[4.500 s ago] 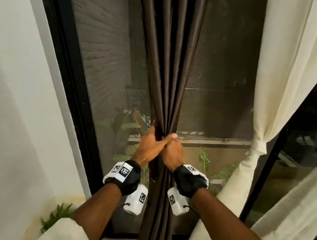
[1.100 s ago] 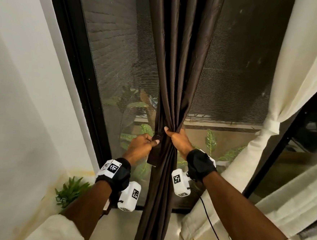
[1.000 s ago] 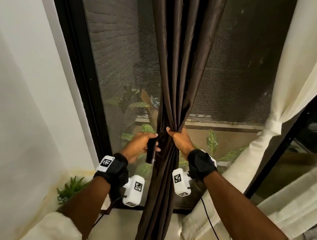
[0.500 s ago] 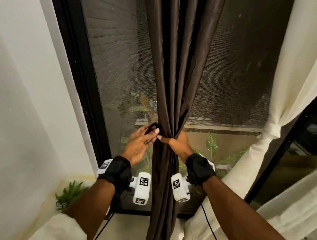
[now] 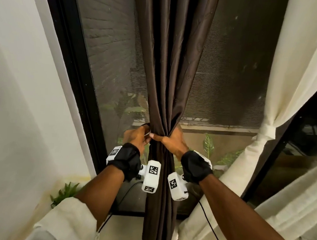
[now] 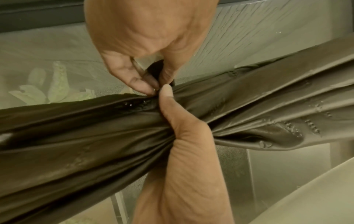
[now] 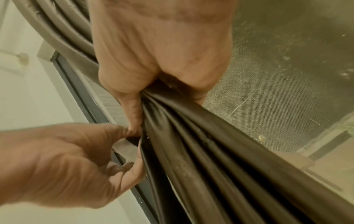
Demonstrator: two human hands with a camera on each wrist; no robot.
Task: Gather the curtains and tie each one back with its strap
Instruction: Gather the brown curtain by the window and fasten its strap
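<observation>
The dark brown curtain (image 5: pixel 168 79) hangs in the middle of the window, bunched into tight folds at waist height. My right hand (image 5: pixel 171 139) grips the bunch from the right, its thumb laid across the front. My left hand (image 5: pixel 143 135) pinches the end of the dark strap (image 5: pixel 146 125) at the curtain's left edge, touching the right thumb. In the left wrist view the left hand (image 6: pixel 155 84) pinches the strap (image 6: pixel 155 69) just above the curtain (image 6: pixel 76 128). In the right wrist view the right hand (image 7: pixel 153 84) squeezes the folds (image 7: pixel 210 151). Where the strap runs behind the curtain is hidden.
A cream curtain (image 5: pixel 297 54) at the right is tied at its waist by a cream strap (image 5: pixel 268 130). Behind the curtains are a mesh screen (image 5: pixel 228 78) and a black window frame (image 5: pixel 72 76). A white wall (image 5: pixel 14 109) stands at the left, with a small green plant (image 5: pixel 64 194) below it.
My left hand has lifted the strap end from hanging beside the curtain and closed in on the curtain's left edge, meeting the right thumb. The right hand has kept its grip.
</observation>
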